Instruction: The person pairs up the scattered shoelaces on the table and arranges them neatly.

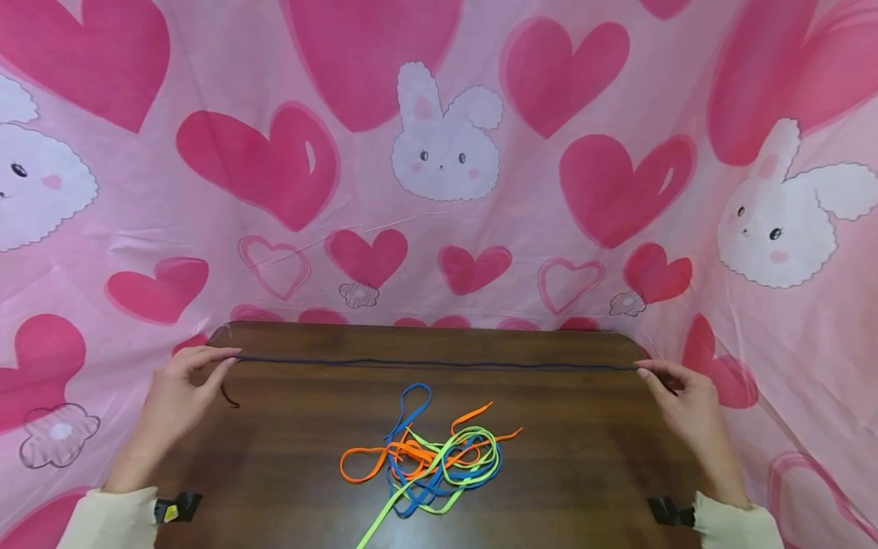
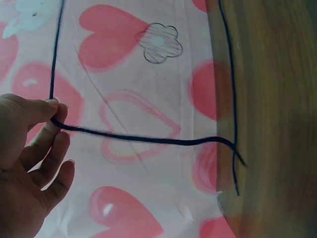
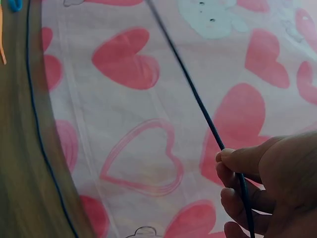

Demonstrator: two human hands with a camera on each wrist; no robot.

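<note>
A dark navy shoelace is stretched across between both hands. My left hand pinches it between thumb and index finger, the other fingers loosely bent in the left wrist view. From that pinch a loose end droops toward the table edge. At the opposite side, my right hand pinches the shoelace, with its tail running down past the curled fingers in the right wrist view. A second dark strand lies along the far part of the table. Closer to the body is a tangled pile of orange, blue and lime-green laces.
The brown wooden table has rounded far corners. Behind it and along both sides hangs a pink cloth with hearts and bunnies. A black wrist mount sits at the left cuff, another at the right.
</note>
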